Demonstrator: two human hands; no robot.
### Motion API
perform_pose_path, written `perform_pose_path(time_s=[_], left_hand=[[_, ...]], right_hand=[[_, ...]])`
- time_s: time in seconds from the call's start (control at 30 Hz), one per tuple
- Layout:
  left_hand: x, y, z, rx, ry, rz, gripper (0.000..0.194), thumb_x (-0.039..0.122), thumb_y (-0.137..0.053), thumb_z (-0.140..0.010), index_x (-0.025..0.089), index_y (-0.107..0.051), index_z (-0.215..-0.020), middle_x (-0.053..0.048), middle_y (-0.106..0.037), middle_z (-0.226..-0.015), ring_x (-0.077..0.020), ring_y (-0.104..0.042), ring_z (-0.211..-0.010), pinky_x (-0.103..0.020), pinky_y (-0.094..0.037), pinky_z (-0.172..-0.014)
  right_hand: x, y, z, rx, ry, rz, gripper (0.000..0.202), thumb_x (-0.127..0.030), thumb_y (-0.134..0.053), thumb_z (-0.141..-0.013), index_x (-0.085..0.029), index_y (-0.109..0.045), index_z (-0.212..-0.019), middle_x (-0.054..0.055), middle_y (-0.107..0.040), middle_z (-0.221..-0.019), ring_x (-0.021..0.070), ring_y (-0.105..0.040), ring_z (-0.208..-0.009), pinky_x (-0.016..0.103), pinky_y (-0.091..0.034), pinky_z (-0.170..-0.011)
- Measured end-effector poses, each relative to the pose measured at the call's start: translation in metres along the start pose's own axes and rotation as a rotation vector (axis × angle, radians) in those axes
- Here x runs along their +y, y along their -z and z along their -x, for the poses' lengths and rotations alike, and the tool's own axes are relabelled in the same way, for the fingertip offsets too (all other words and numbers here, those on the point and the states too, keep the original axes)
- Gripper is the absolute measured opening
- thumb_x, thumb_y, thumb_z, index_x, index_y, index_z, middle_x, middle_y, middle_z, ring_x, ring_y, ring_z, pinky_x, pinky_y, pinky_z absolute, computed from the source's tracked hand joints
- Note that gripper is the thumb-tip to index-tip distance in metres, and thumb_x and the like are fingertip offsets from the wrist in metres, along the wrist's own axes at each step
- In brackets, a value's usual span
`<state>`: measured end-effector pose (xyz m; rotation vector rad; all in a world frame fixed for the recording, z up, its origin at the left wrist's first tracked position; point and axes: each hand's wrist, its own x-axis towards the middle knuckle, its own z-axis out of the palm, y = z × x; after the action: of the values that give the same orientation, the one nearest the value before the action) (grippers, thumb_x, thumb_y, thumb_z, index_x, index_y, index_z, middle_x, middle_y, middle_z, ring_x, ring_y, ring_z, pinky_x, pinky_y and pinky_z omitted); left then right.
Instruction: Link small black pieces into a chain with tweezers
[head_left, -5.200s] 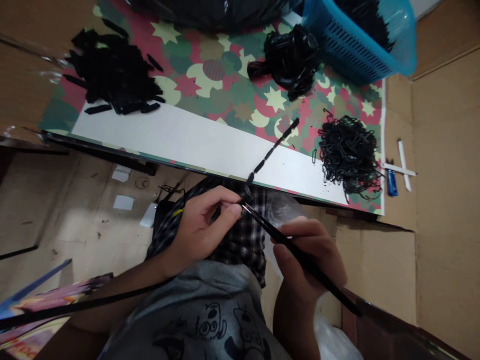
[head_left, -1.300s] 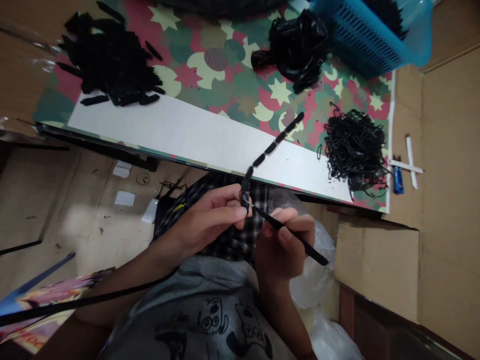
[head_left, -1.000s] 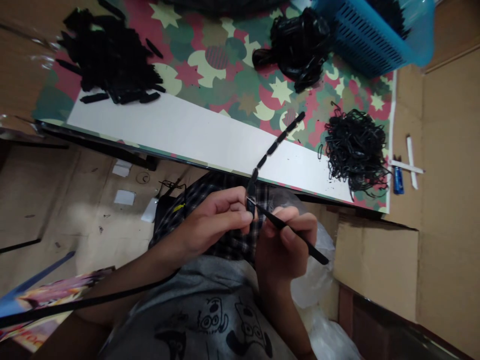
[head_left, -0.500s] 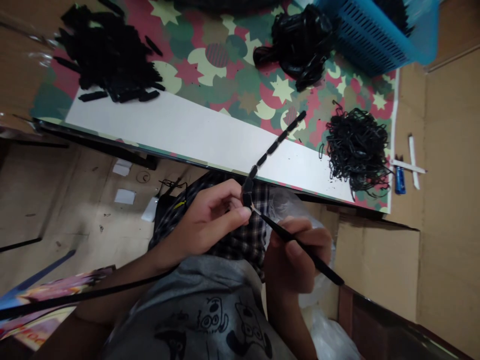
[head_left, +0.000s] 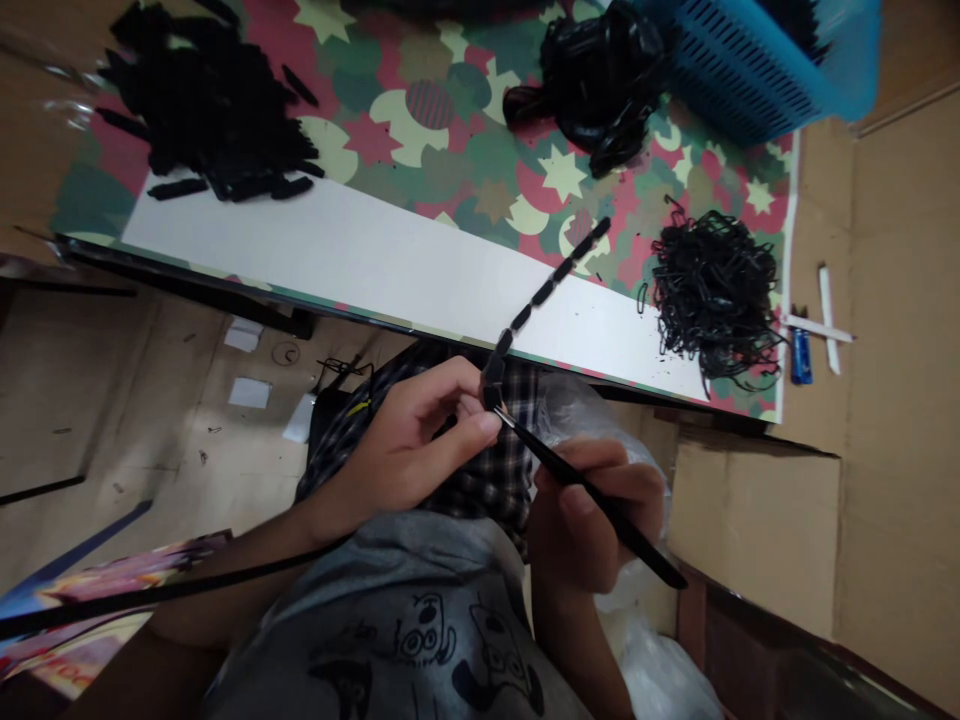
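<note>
Over my lap, just off the table's near edge, my left hand (head_left: 420,430) pinches the lower end of a black segmented strip (head_left: 544,292) between thumb and fingers. The strip's far end lies on the table, up and to the right. My right hand (head_left: 604,505) is closed around black tweezers (head_left: 559,465), held like a pen. Their thin metal tips meet the strip's end beside my left thumb; whether anything small is between the tips cannot be made out.
On the patterned table (head_left: 262,250) are black pieces (head_left: 210,110) at left, a glossy black bundle (head_left: 600,80), tangled black loops (head_left: 716,290) and a blue basket (head_left: 742,75) at right. A cardboard box (head_left: 757,530) stands at lower right.
The tweezers in my right hand have moved slightly up and left, bringing their tips against the strip's end. My left hand has barely moved.
</note>
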<state>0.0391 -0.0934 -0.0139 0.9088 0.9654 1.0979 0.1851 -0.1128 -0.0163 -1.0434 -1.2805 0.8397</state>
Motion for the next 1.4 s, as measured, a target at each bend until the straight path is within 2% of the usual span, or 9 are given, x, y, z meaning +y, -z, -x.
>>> perform_pose_path(time_s=[0.67, 1.0, 1.1, 1.23, 1.4], left_hand=[[0.000, -0.001, -0.001, 0.005, 0.033, 0.010, 0.019, 0.030, -0.059, -0.086, 0.016, -0.053, -0.074, 0.002, -0.047, -0.068, -0.0103, -0.041, -0.063, -0.025, -0.032, -0.059], [-0.001, 0.001, -0.002, -0.022, 0.004, -0.025, 0.021, 0.030, -0.059, -0.087, 0.017, -0.051, -0.072, 0.003, -0.043, -0.067, -0.0096, -0.038, -0.062, -0.024, -0.032, -0.059], [-0.001, 0.007, -0.002, -0.066, 0.002, -0.062, 0.021, 0.026, -0.058, -0.087, 0.017, -0.049, -0.070, 0.003, -0.042, -0.066, -0.0092, -0.037, -0.061, -0.024, -0.032, -0.058], [0.002, 0.016, -0.005, -0.184, 0.040, -0.060, 0.021, 0.021, -0.060, -0.084, 0.017, -0.047, -0.068, 0.004, -0.043, -0.064, -0.0084, -0.039, -0.059, -0.022, -0.031, -0.055], [0.004, 0.024, -0.010, -0.317, 0.151, 0.007, 0.024, 0.026, -0.058, -0.083, 0.016, -0.047, -0.064, 0.003, -0.047, -0.059, -0.0086, -0.041, -0.054, -0.021, -0.029, -0.049]], right_hand=[[-0.006, 0.005, -0.003, -0.046, 0.012, 0.103, 0.011, -0.014, -0.056, -0.074, -0.018, -0.046, -0.072, -0.003, -0.056, -0.072, 0.0102, -0.053, -0.059, 0.029, -0.038, -0.054], [-0.003, 0.008, -0.002, -0.076, 0.111, 0.188, 0.010, -0.017, -0.058, -0.078, -0.020, -0.049, -0.074, -0.002, -0.059, -0.075, 0.0102, -0.054, -0.061, 0.028, -0.041, -0.054], [-0.003, 0.013, -0.006, -0.128, 0.094, 0.163, 0.010, -0.015, -0.058, -0.076, -0.019, -0.050, -0.073, -0.001, -0.060, -0.076, 0.0111, -0.055, -0.062, 0.028, -0.041, -0.054], [-0.004, 0.024, -0.020, -0.234, 0.008, 0.082, 0.013, -0.015, -0.060, -0.075, -0.018, -0.048, -0.070, -0.001, -0.060, -0.076, 0.0107, -0.054, -0.061, 0.028, -0.040, -0.054], [0.001, 0.030, -0.043, -0.401, -0.104, -0.075, 0.015, -0.016, -0.061, -0.075, -0.017, -0.048, -0.066, -0.001, -0.059, -0.070, 0.0108, -0.053, -0.060, 0.027, -0.040, -0.054]])
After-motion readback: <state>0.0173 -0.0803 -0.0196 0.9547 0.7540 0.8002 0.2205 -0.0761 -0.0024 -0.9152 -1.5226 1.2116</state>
